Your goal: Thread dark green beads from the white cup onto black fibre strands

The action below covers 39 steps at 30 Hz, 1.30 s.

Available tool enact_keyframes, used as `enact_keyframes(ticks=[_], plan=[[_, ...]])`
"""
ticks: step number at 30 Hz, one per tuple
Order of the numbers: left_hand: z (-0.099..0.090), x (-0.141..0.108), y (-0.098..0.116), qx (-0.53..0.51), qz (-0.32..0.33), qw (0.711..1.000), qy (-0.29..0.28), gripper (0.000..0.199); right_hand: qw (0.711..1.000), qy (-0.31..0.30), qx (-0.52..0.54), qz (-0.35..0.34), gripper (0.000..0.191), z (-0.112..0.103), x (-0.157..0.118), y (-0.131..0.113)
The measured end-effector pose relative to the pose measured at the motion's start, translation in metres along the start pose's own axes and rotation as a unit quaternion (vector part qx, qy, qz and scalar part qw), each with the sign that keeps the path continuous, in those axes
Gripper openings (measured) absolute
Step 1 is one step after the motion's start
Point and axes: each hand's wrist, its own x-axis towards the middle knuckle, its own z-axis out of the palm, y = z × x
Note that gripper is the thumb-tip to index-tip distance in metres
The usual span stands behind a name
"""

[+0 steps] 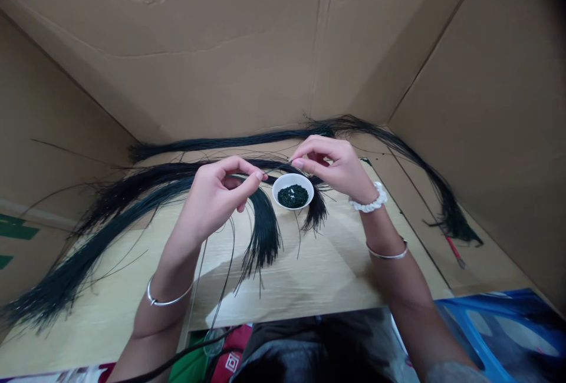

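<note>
My left hand (216,197) pinches dark green fibres (264,233) between thumb and forefinger, and the tuft hangs down below it. My right hand (329,162) pinches what looks like thin strands of the same fibre, just above a small white bowl (276,188). The bowl sits between my hands and holds dark green granules (292,195). Long bundles of the fibre lie across the table, one along the back (221,142) and one sweeping to the lower left (66,280). Another drapes down the right side (446,212).
Cardboard walls (177,47) surround the pale wood tabletop (283,277) on three sides. A red-handled tool (455,252) lies by the right edge. Blue plastic (499,336) sits at the lower right, and a dark cable (177,359) crosses the bottom.
</note>
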Motion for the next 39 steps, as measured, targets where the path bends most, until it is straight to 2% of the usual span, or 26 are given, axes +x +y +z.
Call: enact_keyframes(ticks=[18,39], plan=[[0.001,-0.0018,0.005,0.032,0.002,0.999,0.003,0.021,0.999,0.011,0.0,-0.047,0.022,0.0006,-0.0006,0.0025],[0.0001,-0.0014,0.0038,0.042,-0.003,0.999,0.001,0.022,0.999,0.013,-0.004,-0.047,0.021,0.0006,-0.0007,0.0018]])
